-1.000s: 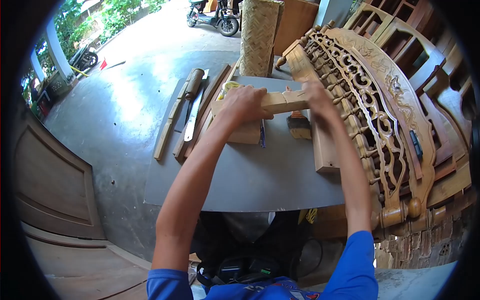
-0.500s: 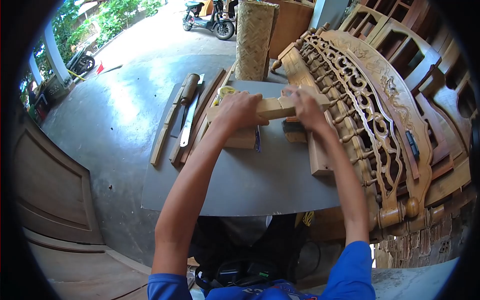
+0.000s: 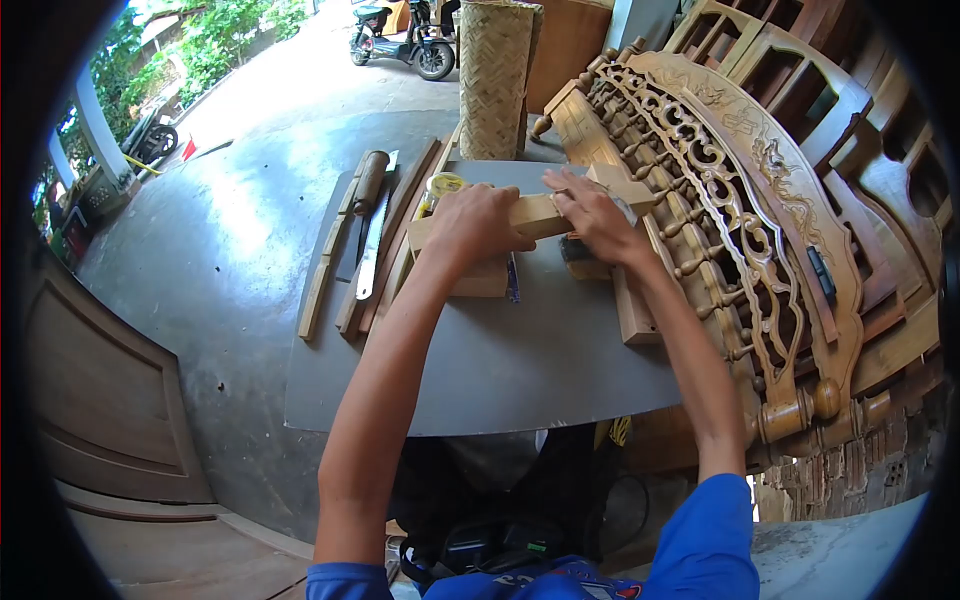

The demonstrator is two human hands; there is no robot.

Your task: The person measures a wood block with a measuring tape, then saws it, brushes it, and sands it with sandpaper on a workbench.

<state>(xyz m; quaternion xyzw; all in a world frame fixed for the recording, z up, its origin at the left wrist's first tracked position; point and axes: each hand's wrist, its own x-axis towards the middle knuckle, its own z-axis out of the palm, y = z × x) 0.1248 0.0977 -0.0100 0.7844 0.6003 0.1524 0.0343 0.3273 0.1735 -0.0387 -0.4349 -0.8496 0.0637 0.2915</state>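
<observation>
My left hand [image 3: 478, 222] is wrapped round a pale wooden bar [image 3: 540, 216] held over the grey tabletop [image 3: 500, 370]. On the bar's right part lies my right hand [image 3: 597, 218], its fingers stretched out and resting across the wood. Something whitish shows at the edge of the right palm, too hidden to name. Under the left hand sits a wooden block [image 3: 484, 281]. A dark-topped wooden piece [image 3: 584, 262] rests below the right hand, and a thicker wooden beam [image 3: 632, 305] stands beside it.
Left on the table lie a handsaw [image 3: 374, 245], a tool with a brown wooden handle [image 3: 371, 182] and long wooden strips [image 3: 318, 285]. A yellowish tape roll [image 3: 444, 184] is behind my left hand. Carved wooden panels [image 3: 740, 190] lean at the right; a woven roll [image 3: 492, 85] stands behind.
My right hand, blurred before, has shifted slightly left along the bar and its fingers now lie straighter. My left hand keeps its hold. The whole view has shifted a little.
</observation>
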